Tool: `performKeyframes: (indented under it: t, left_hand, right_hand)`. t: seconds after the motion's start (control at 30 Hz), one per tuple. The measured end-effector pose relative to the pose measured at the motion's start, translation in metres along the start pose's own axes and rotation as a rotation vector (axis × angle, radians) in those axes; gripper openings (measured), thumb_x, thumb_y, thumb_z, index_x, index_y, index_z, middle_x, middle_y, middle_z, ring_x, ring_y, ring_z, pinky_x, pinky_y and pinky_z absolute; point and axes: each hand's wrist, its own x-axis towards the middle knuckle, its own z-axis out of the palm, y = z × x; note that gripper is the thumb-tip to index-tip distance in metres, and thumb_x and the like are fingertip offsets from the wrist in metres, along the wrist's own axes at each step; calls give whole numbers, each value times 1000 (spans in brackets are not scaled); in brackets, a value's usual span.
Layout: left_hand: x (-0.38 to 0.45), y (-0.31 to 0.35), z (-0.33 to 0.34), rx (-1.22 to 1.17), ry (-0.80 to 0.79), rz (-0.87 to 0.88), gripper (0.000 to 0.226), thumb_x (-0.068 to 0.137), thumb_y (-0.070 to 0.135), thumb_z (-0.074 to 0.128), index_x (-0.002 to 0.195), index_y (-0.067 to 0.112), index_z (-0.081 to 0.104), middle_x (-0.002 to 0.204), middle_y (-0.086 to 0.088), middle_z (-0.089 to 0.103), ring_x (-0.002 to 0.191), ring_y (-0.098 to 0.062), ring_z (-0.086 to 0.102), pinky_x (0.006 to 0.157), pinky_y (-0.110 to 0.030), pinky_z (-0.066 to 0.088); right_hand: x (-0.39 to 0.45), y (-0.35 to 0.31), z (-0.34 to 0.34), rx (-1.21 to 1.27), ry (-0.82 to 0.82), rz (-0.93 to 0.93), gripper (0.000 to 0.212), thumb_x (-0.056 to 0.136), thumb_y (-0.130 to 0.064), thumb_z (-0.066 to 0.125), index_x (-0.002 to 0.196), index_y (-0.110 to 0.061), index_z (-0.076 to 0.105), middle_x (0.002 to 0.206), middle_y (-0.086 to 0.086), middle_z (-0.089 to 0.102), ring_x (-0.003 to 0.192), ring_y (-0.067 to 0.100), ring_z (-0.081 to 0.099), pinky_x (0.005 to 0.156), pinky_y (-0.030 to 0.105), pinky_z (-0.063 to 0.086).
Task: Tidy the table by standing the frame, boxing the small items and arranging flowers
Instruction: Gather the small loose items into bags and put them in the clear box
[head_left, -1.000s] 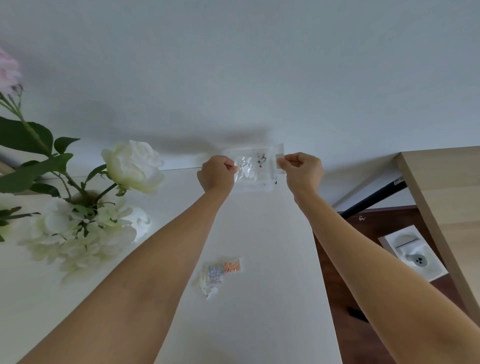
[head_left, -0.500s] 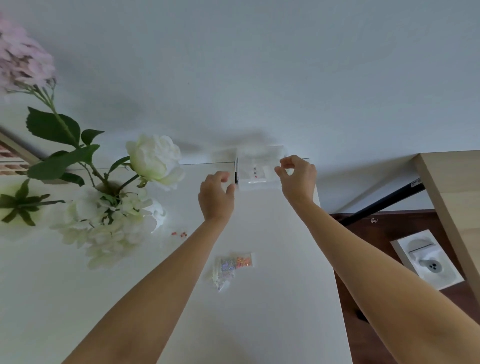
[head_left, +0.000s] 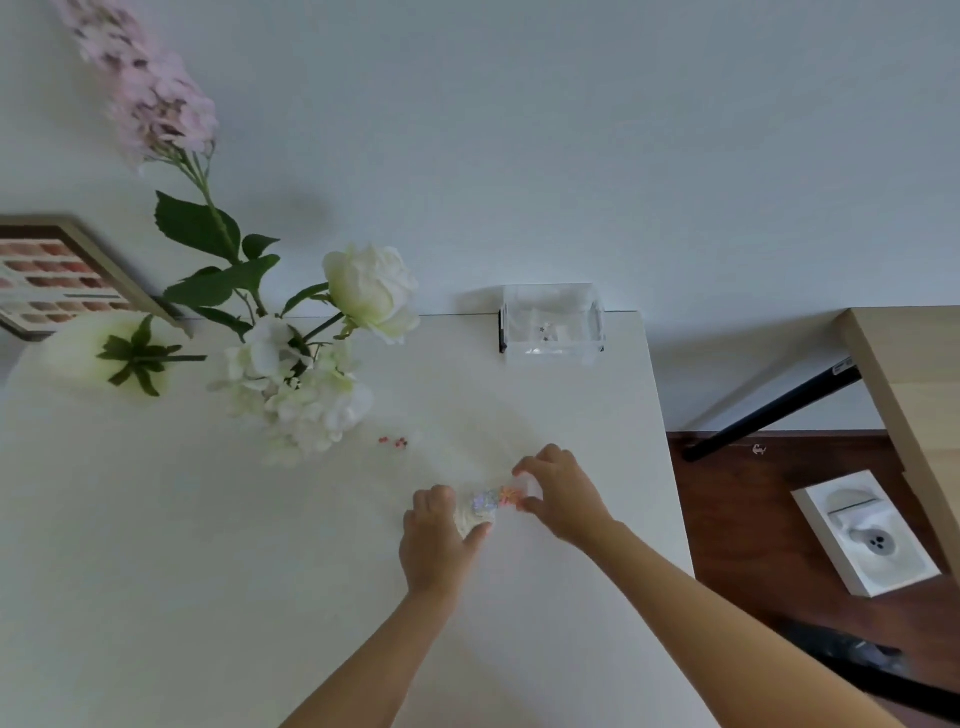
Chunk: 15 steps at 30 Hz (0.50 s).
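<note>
A small clear bag of coloured beads (head_left: 488, 503) lies on the white table (head_left: 208, 571) between my hands. My left hand (head_left: 435, 538) pinches its left end with thumb and fingers. My right hand (head_left: 560, 498) pinches its right end. A clear plastic box (head_left: 551, 323) with a few tiny items inside stands at the table's far edge, against the wall. A few small red beads (head_left: 393, 442) lie loose near the flowers. White and pink flowers (head_left: 311, 384) stand in a bunch at the left. A picture frame (head_left: 52, 275) stands at the far left by the wall.
A large pale flower head with a green calyx (head_left: 111, 356) sits left of the bunch. The table's right edge drops to a dark wooden floor, where a white carton (head_left: 865, 535) lies. A light wooden table (head_left: 914, 374) with a black leg stands at the right.
Both hands have let go of the clear box at the far edge and drawn back toward me. They now hold the bead bag. The view has tilted down and left.
</note>
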Motion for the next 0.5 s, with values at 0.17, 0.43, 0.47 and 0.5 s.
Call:
performKeyframes:
  t: [0.17, 0.43, 0.47, 0.5]
  left_hand:
    - [-2, 7, 4, -89, 7, -93, 49, 72, 36, 75, 109, 16, 50, 111, -5, 56, 102, -30, 54, 75, -37, 48]
    - [2, -1, 2, -344, -45, -170, 24, 67, 10, 72, 86, 10, 58, 89, -9, 66, 85, -28, 61, 67, -32, 46]
    - [1, -3, 1, -362, -46, -181, 20, 67, 9, 71, 82, 10, 59, 86, -8, 67, 82, -27, 61, 65, -30, 45]
    - [1, -6, 0, -371, -46, -183, 17, 67, 8, 71, 79, 11, 59, 83, -6, 67, 81, -25, 61, 64, -29, 44]
  right_hand:
    - [-7, 0, 5, -58, 8, 50, 17, 83, -21, 70, 98, -15, 63, 111, 4, 56, 106, 23, 51, 82, 28, 45]
    - [-18, 4, 4, 31, 8, 123, 21, 88, -29, 65, 95, -10, 66, 98, 10, 60, 94, 27, 57, 76, 34, 49]
    - [-18, 3, 4, 46, 2, 122, 14, 87, -22, 65, 92, -9, 67, 98, 11, 60, 95, 28, 57, 77, 36, 50]
    - [-19, 2, 2, 72, 2, 117, 9, 86, -16, 66, 90, -9, 69, 98, 11, 61, 94, 28, 58, 78, 37, 51]
